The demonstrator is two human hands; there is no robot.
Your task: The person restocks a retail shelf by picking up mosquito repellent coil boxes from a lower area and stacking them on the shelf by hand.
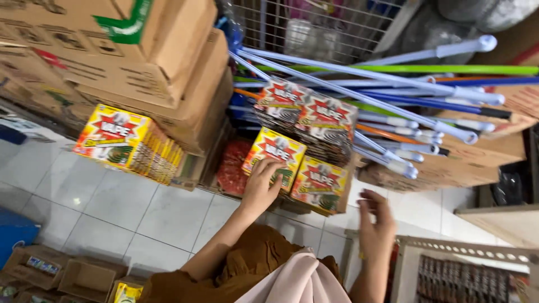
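Open passage is left over the white tiled floor at the lower left, while the way upward is barred by stacked cardboard cartons, by yellow boxes piled ahead, and by long mop handles slanting across the upper right.

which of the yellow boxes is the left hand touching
The left hand rests on the yellow box at the lower left of the middle stack, beside the red pack. The box to its right and the block on the far left are untouched.
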